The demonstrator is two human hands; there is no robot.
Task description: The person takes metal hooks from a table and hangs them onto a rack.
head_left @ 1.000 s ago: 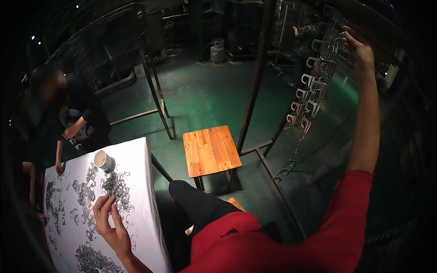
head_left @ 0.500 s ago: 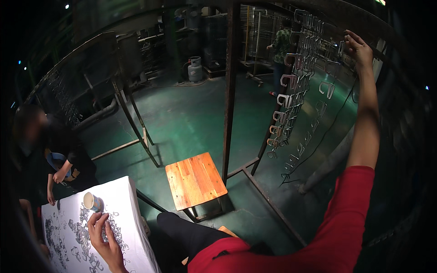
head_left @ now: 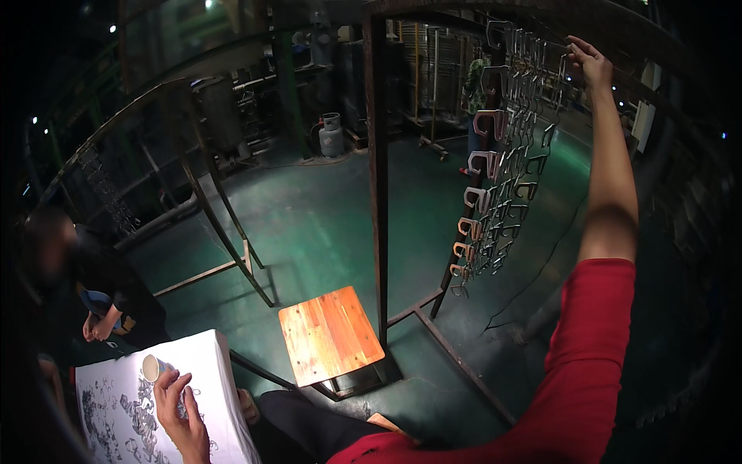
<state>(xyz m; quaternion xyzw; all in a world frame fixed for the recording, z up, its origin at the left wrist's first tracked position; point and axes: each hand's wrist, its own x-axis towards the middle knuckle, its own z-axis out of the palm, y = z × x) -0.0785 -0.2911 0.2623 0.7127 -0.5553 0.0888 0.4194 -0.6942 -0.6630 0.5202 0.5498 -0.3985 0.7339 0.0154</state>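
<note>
My right hand [head_left: 592, 65] is raised high on the right, its fingertips pinched at the top of a hanging strand of bent metal pieces [head_left: 548, 135]. The strand hangs close beside several similar strands of metal pieces [head_left: 485, 164] on a dark metal rack [head_left: 376, 170]. Over the white-covered table [head_left: 202, 349] at lower left is my left hand [head_left: 182, 414], fingers apart and half curled, with nothing visible in it. Just beyond its fingertips stands a paper cup [head_left: 154, 366]. Small loose metal pieces [head_left: 139, 421] lie scattered on the cloth beside that hand.
A wooden stool [head_left: 331, 336] stands in the middle, near the rack's base bar [head_left: 464, 363]. At left, a person in dark clothes [head_left: 116, 290] is by the table. Another metal frame [head_left: 220, 224], a gas cylinder [head_left: 331, 136] and a person in a patterned top [head_left: 475, 85] are farther back.
My right hand has moved left with the strand, bringing it in beside the other hanging strands. My left hand stays over the table. The view has shifted somewhat.
</note>
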